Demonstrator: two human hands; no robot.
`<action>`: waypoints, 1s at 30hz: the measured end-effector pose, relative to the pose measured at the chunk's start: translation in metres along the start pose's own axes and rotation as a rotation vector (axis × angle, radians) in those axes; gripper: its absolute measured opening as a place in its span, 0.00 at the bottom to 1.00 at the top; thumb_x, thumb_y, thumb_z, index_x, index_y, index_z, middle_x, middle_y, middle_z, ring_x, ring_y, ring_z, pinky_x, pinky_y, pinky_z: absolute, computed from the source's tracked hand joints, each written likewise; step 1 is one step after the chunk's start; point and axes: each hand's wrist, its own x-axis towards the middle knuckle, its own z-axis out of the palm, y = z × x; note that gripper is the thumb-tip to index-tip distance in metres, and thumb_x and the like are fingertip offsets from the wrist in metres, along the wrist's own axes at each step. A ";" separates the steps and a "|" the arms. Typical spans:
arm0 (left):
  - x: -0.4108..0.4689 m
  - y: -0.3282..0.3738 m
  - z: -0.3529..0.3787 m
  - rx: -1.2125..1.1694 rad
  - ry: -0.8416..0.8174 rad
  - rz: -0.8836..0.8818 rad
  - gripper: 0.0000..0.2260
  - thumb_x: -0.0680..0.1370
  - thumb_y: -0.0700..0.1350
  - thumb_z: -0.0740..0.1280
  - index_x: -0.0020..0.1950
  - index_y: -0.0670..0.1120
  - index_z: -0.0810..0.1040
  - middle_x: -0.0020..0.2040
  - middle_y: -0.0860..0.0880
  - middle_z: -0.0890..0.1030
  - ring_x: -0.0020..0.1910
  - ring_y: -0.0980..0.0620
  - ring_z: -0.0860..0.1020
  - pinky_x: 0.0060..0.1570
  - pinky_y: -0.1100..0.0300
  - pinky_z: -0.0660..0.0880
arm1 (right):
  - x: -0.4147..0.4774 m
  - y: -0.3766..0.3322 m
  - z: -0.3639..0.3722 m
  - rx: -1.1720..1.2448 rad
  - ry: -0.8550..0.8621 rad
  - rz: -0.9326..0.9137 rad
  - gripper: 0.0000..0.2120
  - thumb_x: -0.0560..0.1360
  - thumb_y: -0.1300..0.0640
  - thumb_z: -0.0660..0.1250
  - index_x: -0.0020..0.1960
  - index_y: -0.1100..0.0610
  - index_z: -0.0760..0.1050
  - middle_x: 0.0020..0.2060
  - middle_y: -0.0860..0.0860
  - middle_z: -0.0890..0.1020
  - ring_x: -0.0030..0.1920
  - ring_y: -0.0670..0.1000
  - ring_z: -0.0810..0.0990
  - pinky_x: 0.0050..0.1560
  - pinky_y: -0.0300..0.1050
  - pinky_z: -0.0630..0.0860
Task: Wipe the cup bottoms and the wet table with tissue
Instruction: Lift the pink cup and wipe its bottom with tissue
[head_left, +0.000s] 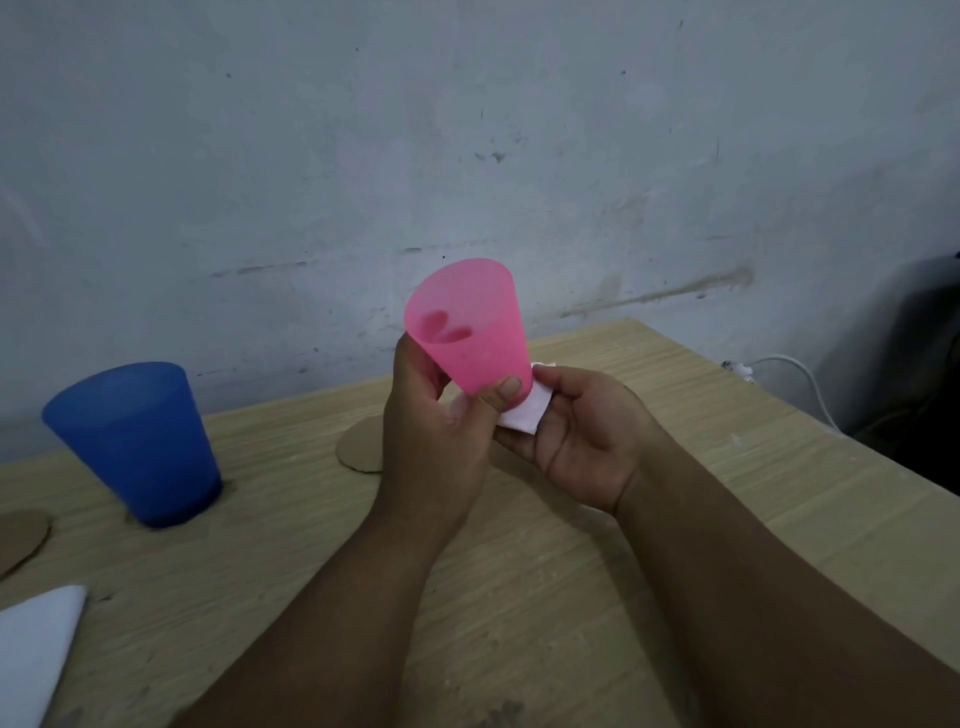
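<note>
My left hand (436, 431) grips a pink plastic cup (470, 322) above the table, tilted with its mouth up and to the left. Two fingertips show through the cup's wall, and the thumb lies across its lower side. My right hand (587, 441) lies palm up under the cup's bottom, holding a folded white tissue (525, 415) against it. A blue plastic cup (137, 441) stands upright on the wooden table (519, 597) at the left, apart from both hands.
A round cardboard coaster (358, 447) lies behind my left hand, and another one (18, 538) sits at the left edge. More white tissue (34, 654) lies at the bottom left. A white cable (795, 374) runs beyond the table's right edge. A wall stands behind.
</note>
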 end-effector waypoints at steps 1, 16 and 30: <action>0.000 0.000 -0.001 0.002 0.011 0.002 0.28 0.71 0.43 0.78 0.63 0.65 0.71 0.60 0.58 0.82 0.62 0.55 0.80 0.58 0.52 0.79 | -0.002 -0.001 -0.001 -0.026 -0.010 0.012 0.19 0.83 0.59 0.53 0.68 0.69 0.69 0.62 0.65 0.79 0.63 0.61 0.79 0.65 0.58 0.74; 0.006 -0.007 -0.010 0.166 0.080 -0.090 0.30 0.72 0.46 0.79 0.71 0.57 0.71 0.59 0.60 0.81 0.59 0.62 0.79 0.58 0.50 0.80 | -0.006 -0.037 -0.031 -0.693 0.561 -0.490 0.09 0.79 0.58 0.64 0.53 0.55 0.83 0.49 0.53 0.85 0.50 0.54 0.85 0.53 0.54 0.82; 0.007 -0.005 -0.009 0.232 0.092 -0.118 0.32 0.71 0.52 0.79 0.72 0.57 0.70 0.63 0.60 0.79 0.62 0.58 0.78 0.57 0.52 0.80 | 0.006 0.000 -0.036 -1.677 0.420 -1.138 0.14 0.76 0.61 0.66 0.59 0.53 0.82 0.47 0.49 0.83 0.50 0.50 0.77 0.48 0.42 0.73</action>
